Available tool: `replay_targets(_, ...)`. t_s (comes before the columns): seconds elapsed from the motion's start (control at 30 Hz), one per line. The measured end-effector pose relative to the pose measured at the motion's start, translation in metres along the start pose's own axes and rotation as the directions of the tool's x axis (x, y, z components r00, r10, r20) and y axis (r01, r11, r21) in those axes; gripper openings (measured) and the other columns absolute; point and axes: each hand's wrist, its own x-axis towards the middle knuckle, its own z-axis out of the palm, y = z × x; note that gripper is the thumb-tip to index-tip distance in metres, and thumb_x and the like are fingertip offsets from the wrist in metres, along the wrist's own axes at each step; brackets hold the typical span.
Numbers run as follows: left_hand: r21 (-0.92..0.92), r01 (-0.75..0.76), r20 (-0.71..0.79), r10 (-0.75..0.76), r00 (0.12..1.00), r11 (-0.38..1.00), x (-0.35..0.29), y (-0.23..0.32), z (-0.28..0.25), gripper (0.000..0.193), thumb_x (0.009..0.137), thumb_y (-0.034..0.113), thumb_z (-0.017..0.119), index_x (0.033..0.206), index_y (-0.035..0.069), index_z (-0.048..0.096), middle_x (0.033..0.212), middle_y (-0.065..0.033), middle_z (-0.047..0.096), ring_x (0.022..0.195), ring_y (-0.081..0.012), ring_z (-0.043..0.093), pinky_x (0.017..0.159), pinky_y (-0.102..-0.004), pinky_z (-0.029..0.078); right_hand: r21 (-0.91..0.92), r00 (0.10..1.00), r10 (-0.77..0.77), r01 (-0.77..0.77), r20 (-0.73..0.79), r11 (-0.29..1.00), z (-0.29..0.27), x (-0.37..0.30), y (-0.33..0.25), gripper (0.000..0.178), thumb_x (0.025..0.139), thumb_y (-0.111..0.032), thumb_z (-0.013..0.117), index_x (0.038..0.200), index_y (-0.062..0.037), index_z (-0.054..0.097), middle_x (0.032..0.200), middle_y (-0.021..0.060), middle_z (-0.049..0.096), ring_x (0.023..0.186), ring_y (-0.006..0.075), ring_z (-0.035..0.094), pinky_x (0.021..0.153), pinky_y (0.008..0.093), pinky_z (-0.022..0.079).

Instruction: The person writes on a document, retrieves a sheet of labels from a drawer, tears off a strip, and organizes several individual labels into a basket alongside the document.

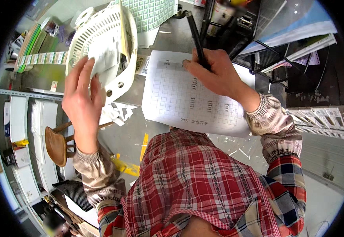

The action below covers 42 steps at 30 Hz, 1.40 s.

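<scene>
My right hand (221,75) is closed around a slim black pen (196,37), whose far end points away from me near a small curled black piece. Beneath that hand lies a white printed sheet (168,93) with a grid table, its near edge overhanging my lap. My left hand (83,98) hovers at the near left side of a cream plastic basket (131,69), fingers stretched out and holding nothing. White paper slips (102,53) lie inside the basket. Whether the left fingertips touch the basket cannot be made out.
Black wire-mesh racks (255,55) with papers stand at the far right. Green-patterned sheets (152,15) lie behind the basket. Left of it are stacked coloured folders (29,45). A wooden stool (55,146) and shelves with white boxes (17,114) are at the left.
</scene>
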Motion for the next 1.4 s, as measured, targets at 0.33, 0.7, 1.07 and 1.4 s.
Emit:
replay_targets(0.33, -0.449, -0.230, -0.103, 0.206, 0.973, 0.863, 0.039, 0.069, -0.103, 0.044, 0.091, 0.028, 0.047, 0.117, -0.006, 0.057, 0.109, -0.0198, 0.064, 0.094, -0.0278, 0.063, 0.078, -0.0353, 0.051, -0.440, 0.987, 0.065, 0.005, 0.145, 0.898, -0.002, -0.002, -0.007, 0.032, 0.085, -0.029, 0.062, 0.080, 0.0020, 0.059, 0.057, 0.0183, 0.057, 0.053, 0.0315, 0.060, 0.054, 0.0412, 0.047)
replay_targets(0.7, -0.468, -0.339, -0.223, 0.262, 0.939, 0.816, 0.047, 0.108, -0.134, 0.047, 0.089, 0.030, 0.049, 0.117, -0.006, 0.056, 0.109, -0.0200, 0.063, 0.092, -0.0273, 0.062, 0.077, -0.0350, 0.051, -0.642, 0.947, 0.151, 0.070, 0.283, 0.763, -0.006, -0.006, 0.001, 0.032, 0.085, -0.031, 0.060, 0.080, 0.0002, 0.059, 0.068, 0.0200, 0.061, 0.068, 0.0362, 0.063, 0.067, 0.0441, 0.049)
replay_targets(1.07, -0.414, -0.391, -0.288, 0.289, 0.913, 0.822, 0.041, 0.133, -0.165, 0.050, 0.088, 0.033, 0.052, 0.118, -0.006, 0.055, 0.108, -0.0201, 0.062, 0.090, -0.0268, 0.062, 0.075, -0.0348, 0.050, -0.678, 0.932, 0.150, 0.123, 0.329, 0.725, -0.003, -0.005, 0.001, 0.035, 0.083, -0.035, 0.059, 0.085, -0.0007, 0.063, 0.075, 0.0202, 0.064, 0.076, 0.0368, 0.065, 0.075, 0.0450, 0.051)
replay_targets(1.4, -0.398, -0.421, -0.320, 0.307, 0.897, 0.815, 0.040, 0.135, -0.176, 0.053, 0.086, 0.035, 0.055, 0.118, -0.007, 0.054, 0.108, -0.0203, 0.062, 0.088, -0.0263, 0.061, 0.074, -0.0345, 0.050, -0.690, 0.908, 0.210, 0.111, 0.363, 0.715, -0.002, -0.001, -0.004, 0.036, 0.084, -0.035, 0.060, 0.097, -0.0017, 0.065, 0.090, 0.0195, 0.066, 0.088, 0.0348, 0.065, 0.078, 0.0444, 0.052)
